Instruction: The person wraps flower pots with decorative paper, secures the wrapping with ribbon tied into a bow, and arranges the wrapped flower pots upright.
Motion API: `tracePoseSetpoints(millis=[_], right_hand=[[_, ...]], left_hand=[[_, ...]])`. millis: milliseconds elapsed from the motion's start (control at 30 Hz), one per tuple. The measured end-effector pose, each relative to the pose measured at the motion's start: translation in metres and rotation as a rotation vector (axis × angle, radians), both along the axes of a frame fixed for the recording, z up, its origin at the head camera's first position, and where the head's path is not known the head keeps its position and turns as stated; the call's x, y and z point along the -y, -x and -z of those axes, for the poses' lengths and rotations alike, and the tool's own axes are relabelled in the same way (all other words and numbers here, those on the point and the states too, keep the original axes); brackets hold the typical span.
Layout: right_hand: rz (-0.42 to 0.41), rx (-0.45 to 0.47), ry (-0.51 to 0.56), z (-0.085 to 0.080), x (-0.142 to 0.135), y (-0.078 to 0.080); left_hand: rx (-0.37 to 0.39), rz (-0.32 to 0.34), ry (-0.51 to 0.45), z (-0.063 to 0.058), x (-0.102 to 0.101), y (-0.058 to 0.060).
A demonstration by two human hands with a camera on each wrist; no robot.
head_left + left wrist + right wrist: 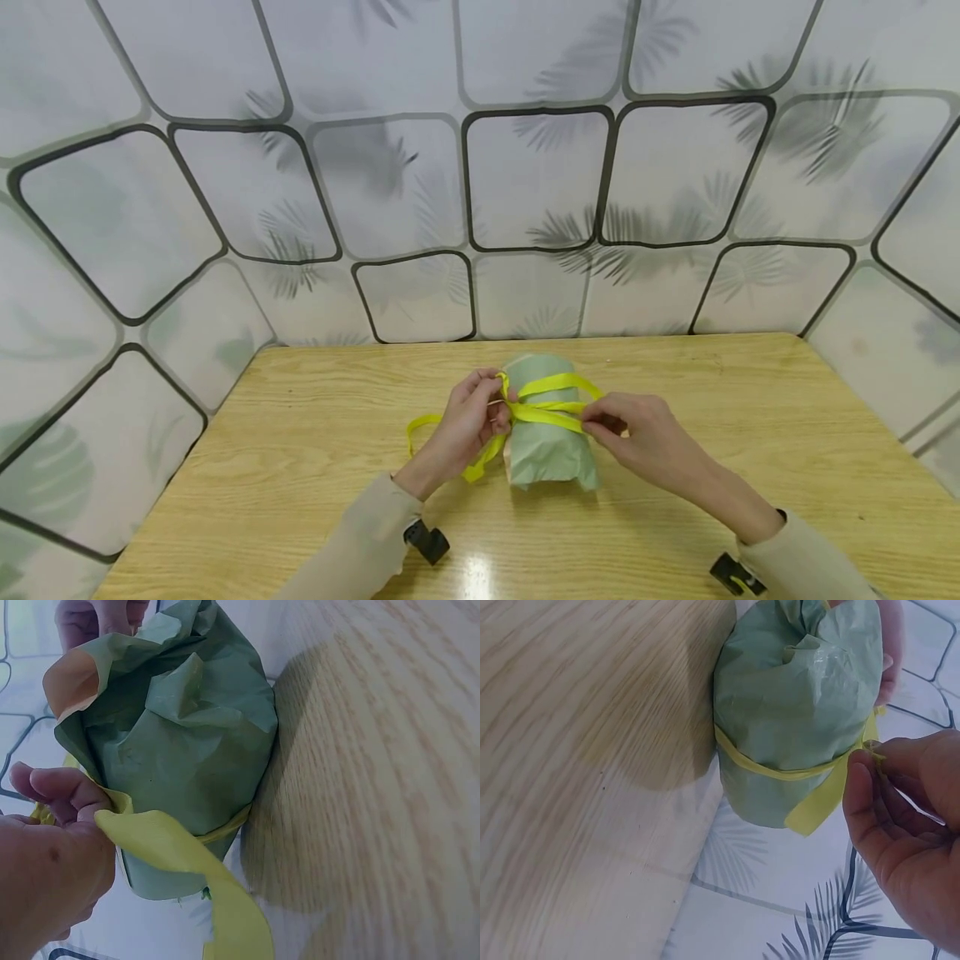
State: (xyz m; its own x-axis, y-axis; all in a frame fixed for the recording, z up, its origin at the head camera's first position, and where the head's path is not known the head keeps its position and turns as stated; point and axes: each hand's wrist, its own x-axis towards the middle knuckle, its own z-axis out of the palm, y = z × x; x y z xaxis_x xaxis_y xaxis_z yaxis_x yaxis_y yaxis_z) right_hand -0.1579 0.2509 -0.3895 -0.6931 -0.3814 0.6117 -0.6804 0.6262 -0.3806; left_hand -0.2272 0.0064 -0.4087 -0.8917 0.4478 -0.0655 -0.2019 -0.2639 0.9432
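Note:
A parcel in pale green wrapping paper [553, 460] lies on its side on the table, its near end crumpled and folded. Yellow ribbon [551, 383] runs around its middle, with strands across the top. At the parcel's left, my left hand [468, 417] pinches the ribbon between thumb and fingers; a loose length of ribbon [244, 919] trails down from it. My right hand [647, 433] is on the other side, pinching a ribbon strand between thumb and forefinger [891, 754]. One flat ribbon tail [814, 806] hangs beside that hand.
The wood-grain table [315, 433] extends around the parcel on all sides. A patterned wall covering [540, 183] with dark outlines and leaf shapes rises behind and beside the table. Small black devices [427, 542] sit at both sleeve cuffs.

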Motion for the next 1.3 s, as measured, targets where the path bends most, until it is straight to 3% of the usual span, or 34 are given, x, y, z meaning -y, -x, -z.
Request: tracePoseSetpoints(millis=[500, 1300], right_hand=[[0.037, -0.007, -0.017, 0.003, -0.017, -0.005], [0.151, 0.071, -0.017, 0.012, -0.048, -0.014]], left_hand=[[0.023, 0.012, -0.019, -0.002, 0.000, -0.002], [0.027, 0.014, -0.037, -0.002, 0.001, -0.001]])
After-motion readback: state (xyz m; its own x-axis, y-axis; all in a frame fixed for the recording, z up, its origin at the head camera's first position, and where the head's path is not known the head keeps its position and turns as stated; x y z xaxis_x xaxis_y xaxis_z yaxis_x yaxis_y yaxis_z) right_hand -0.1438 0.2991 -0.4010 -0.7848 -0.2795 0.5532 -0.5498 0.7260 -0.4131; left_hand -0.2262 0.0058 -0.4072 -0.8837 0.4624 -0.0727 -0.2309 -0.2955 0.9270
